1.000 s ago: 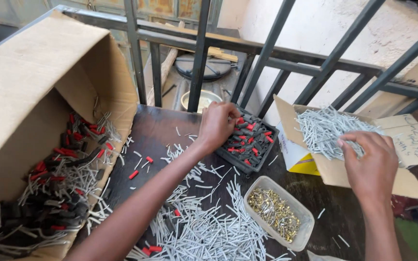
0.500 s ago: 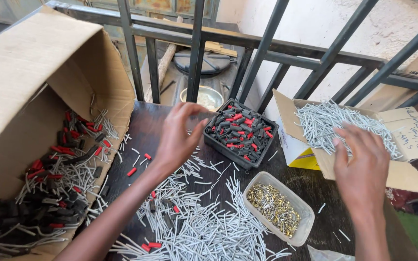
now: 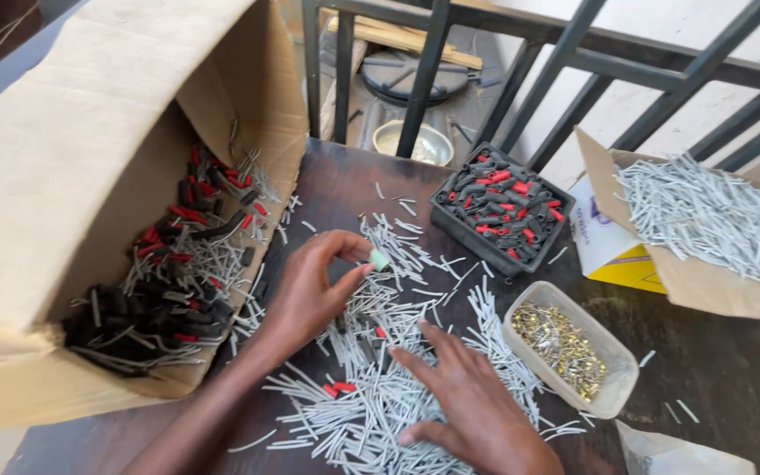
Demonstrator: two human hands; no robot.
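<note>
Hands over grey sleeve pile (image 3: 380, 387) on bench (image 3: 714, 369).
L hand (image 3: 310, 295) grip pinches pale green piece (image 3: 380, 259); R hand (image 3: 468, 405) flat, open, on sleeves.

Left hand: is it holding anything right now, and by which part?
The left hand pinches a small pale green piece between thumb and fingertips; which part is gripped cannot be told. The right hand rests flat on the grey sleeves, holding nothing.

Grey sleeves (image 3: 380, 387) on the dark brown table (image 3: 714, 369) — red and black caps (image 3: 503, 204), brass-yellow pins (image 3: 560, 345).
</note>
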